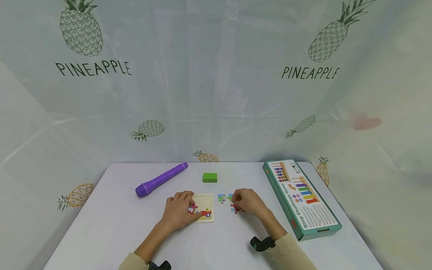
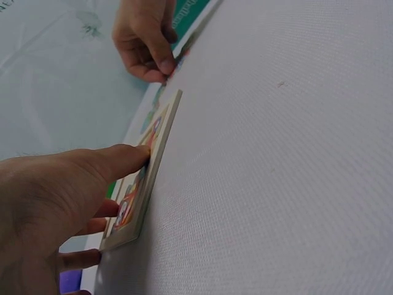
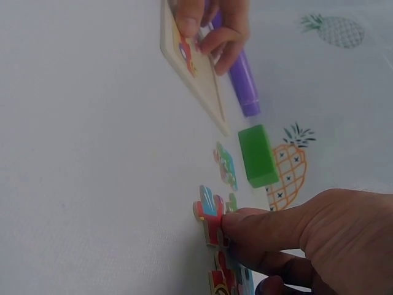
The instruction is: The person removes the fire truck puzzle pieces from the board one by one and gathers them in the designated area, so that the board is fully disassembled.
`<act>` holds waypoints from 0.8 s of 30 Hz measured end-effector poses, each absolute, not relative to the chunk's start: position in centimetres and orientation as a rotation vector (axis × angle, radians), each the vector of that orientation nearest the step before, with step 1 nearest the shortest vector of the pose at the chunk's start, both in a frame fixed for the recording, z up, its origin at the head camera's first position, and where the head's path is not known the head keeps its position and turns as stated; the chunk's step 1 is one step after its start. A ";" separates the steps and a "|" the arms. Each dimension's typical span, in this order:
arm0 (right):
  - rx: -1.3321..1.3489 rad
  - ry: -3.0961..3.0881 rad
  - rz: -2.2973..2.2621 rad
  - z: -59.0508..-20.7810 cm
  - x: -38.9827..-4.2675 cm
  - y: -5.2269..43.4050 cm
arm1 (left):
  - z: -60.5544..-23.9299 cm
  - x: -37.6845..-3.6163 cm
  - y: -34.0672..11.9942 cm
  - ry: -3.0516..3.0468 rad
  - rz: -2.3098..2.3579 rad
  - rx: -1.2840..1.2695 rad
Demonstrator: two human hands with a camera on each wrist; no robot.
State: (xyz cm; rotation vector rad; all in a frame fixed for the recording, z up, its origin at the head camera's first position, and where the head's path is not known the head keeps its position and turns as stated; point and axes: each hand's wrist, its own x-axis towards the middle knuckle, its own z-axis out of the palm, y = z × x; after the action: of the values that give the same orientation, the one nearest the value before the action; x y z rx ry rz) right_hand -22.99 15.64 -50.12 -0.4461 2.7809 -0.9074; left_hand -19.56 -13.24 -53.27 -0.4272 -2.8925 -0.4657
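Observation:
A shallow wooden puzzle board (image 1: 210, 200) lies on the table, with red vehicle pieces in its lower part. My left hand (image 1: 178, 210) rests over the board's left side. In the left wrist view, its straight thumb presses on the pictured pieces and the other fingers reach across the far side. To the right of the board, my right hand (image 1: 249, 201) is at a small group of jigsaw pieces, thumb and fingers pinching a red and blue puzzle piece (image 3: 212, 215). More pieces lie under and beside these fingers, partly hidden. A green and blue puzzle piece (image 3: 226, 166) lies between board and hand.
Behind the board stands a green block (image 1: 210, 177). A purple microphone-shaped stick (image 1: 161, 180) lies at the back left. Along the right side is a green and white Ring Challenge Game box (image 1: 302, 198). A pineapple-print curtain (image 1: 216, 93) hangs behind the white table (image 1: 111, 225).

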 end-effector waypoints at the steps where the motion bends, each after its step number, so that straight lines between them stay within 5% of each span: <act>1: -0.447 2.786 -0.902 -50.1 -23.0 15.6 | -53.3 -19.6 -13.2 -2.892 -0.467 -0.427; 24: -0.586 2.759 -0.960 -49.9 -23.3 10.7 | -52.5 -20.2 -15.3 -2.939 -0.562 -0.601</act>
State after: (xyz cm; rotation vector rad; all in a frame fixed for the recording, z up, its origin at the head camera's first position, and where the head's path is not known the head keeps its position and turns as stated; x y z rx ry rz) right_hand -23.26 10.68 -49.95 -0.5856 2.7588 -0.9596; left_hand -20.24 -15.28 -52.50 -0.6007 -2.9393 -0.5619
